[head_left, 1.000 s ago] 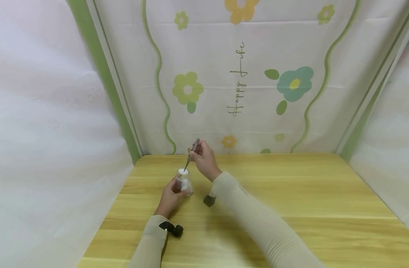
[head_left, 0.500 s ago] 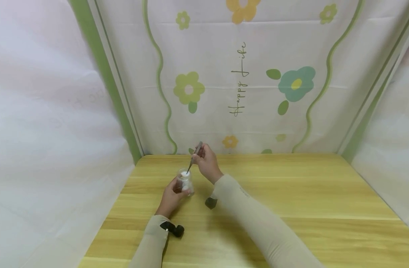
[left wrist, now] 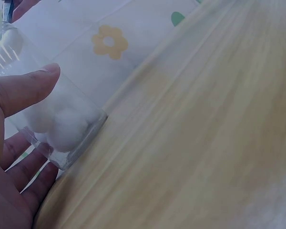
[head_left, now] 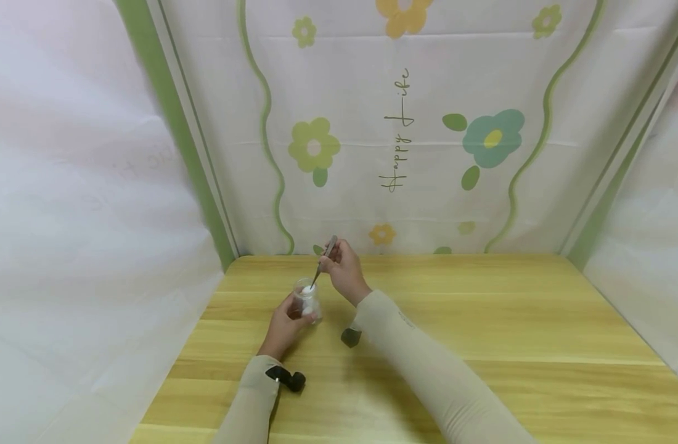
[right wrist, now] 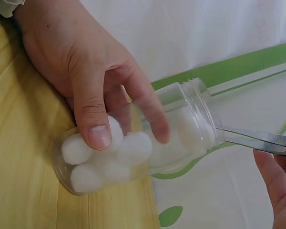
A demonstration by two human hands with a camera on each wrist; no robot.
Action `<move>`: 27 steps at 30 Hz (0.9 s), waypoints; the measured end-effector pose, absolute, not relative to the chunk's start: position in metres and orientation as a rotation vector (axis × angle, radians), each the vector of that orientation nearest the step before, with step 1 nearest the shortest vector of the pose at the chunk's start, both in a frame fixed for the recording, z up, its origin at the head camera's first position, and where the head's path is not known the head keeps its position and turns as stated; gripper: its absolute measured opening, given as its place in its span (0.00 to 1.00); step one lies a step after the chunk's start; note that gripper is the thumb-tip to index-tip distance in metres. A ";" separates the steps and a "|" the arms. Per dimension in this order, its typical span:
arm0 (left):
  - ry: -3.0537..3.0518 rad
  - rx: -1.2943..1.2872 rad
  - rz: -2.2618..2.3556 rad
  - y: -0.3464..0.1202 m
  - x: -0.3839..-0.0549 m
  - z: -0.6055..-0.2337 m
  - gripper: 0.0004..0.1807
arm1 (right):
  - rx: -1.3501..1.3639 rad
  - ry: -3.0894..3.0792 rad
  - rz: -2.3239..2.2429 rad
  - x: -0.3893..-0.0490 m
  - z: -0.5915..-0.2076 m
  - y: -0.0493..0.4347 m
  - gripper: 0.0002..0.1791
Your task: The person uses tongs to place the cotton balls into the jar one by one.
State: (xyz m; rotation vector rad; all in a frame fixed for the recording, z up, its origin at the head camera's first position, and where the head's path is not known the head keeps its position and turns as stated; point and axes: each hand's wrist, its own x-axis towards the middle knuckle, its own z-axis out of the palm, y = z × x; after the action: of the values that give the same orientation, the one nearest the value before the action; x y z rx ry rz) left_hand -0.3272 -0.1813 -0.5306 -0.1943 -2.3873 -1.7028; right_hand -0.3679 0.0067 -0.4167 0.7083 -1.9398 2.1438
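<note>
A clear jar (head_left: 307, 306) with several white cotton balls (right wrist: 88, 179) in its lower part stands upright on the table in the head view. My left hand (head_left: 283, 328) grips the jar round its side, thumb in front and fingers spread behind. Above the jar, my right hand (head_left: 344, 271) pinches a pair of metal tweezers (right wrist: 257, 142). The tweezers slant down, and their tips reach into the jar's mouth. One cotton ball (right wrist: 193, 129) sits at the neck by the tips, blurred through the wall; whether the tips hold it is hard to tell.
The wooden table (head_left: 483, 320) stretches to the right of the hands. A white cloth with printed flowers (head_left: 314, 145) hangs right behind the table's back edge, and plain white cloth (head_left: 95, 246) hangs on the left. Black wrist cameras (head_left: 294, 381) protrude from the sleeves.
The tweezers have moved slightly down with the right hand, and the white cotton ball at the jar's mouth now sits lower, inside the neck. The left hand keeps its grip on the jar.
</note>
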 end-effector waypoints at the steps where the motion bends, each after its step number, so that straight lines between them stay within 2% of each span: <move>1: -2.395 -0.190 -1.699 -0.181 -0.327 -0.530 0.38 | 0.707 -1.939 2.140 -0.368 -0.417 0.007 0.12; 7: -2.417 -0.180 -1.682 -0.181 -0.326 -0.530 0.38 | 0.733 -1.930 2.125 -0.366 -0.416 0.010 0.13; 15: -2.362 -0.252 -1.717 -0.184 -0.326 -0.535 0.43 | 0.732 -2.004 2.011 -0.365 -0.411 0.014 0.14; 27: -2.393 -0.256 -1.716 -0.181 -0.323 -0.528 0.40 | 0.730 -1.975 2.042 -0.364 -0.412 0.016 0.13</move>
State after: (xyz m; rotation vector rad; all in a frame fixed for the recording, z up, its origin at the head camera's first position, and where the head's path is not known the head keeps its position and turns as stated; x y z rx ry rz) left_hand -0.3226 -0.1815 -0.5276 -0.2564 -2.3934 -1.7162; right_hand -0.3642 0.0164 -0.4118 0.7303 -1.9753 2.0425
